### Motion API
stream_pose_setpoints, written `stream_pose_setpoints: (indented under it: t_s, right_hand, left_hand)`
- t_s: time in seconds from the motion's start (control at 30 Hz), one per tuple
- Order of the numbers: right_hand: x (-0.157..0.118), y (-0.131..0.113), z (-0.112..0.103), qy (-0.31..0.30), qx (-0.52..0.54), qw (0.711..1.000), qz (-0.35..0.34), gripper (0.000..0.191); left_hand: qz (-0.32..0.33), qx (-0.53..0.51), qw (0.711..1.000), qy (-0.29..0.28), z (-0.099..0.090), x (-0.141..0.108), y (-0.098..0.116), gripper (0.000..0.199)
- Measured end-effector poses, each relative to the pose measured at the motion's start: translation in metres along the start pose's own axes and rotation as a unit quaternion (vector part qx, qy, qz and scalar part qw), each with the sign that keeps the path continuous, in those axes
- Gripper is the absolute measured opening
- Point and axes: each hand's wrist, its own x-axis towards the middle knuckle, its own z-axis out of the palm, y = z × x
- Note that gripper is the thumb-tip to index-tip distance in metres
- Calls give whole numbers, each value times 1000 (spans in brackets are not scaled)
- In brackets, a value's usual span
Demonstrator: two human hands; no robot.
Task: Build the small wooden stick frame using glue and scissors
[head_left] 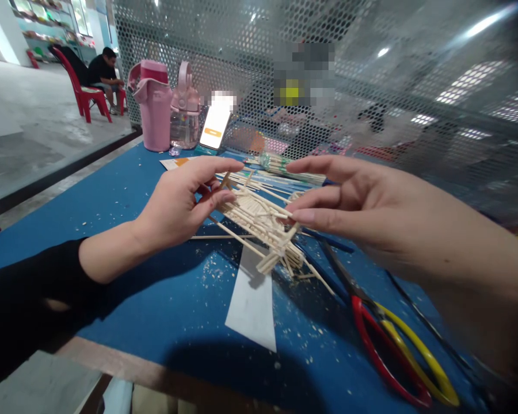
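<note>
- Pale cream wooden-stick structure (265,221).
- Flat blue tabletop (107,201): pale specks.
- Grey-bladed metal scissors (359,306): one looped handle red, one yellow.
- Tall pink bottle (156,118): darker pink top.
- Grey perforated metal screen (224,46): round-hole pattern.
- Tapered white paper strip (252,313).

The curled fingers of my left hand (172,198) are mostly hidden behind its thumb. The stick frame (259,214) between my fingertips covers the upper end of the paper strip (252,310) below them. Beyond my left fingers, the top of the phone (214,126) is pixelated (its writing too small to read). My right forearm (492,282) runs out of view.
</note>
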Motion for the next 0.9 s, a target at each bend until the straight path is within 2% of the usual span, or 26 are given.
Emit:
stream_pose_setpoints:
  t_s: [0.13,0.27,0.37,0.53,0.63,0.8,0.9]
  right_hand:
    - [-2,-2,-2,-4,-41,999,-16,46]
    - [-5,1,-4,14,-109,990,-89,43]
    - [-6,4,-5,25,-124,982,-142,43]
    - [1,14,-8,7,-57,989,-135,34]
    - [8,24,-13,49,-25,986,-155,24]
    - [6,40,-21,180,-26,960,-213,22]
    - [-5,49,-15,202,-30,955,-214,8]
  left_hand:
    - [3,10,1000,-2,-1,0,-1,28]
    - [8,8,1000,-3,-1,-1,-3,28]
    - [45,36,998,-10,-1,-1,-5,27]
    - [128,104,986,-14,-2,0,-10,26]
    - [135,122,983,-17,-2,0,-11,26]
    - [125,115,984,-47,-3,0,-11,41]
    - [136,152,976,-76,-6,0,-7,29]
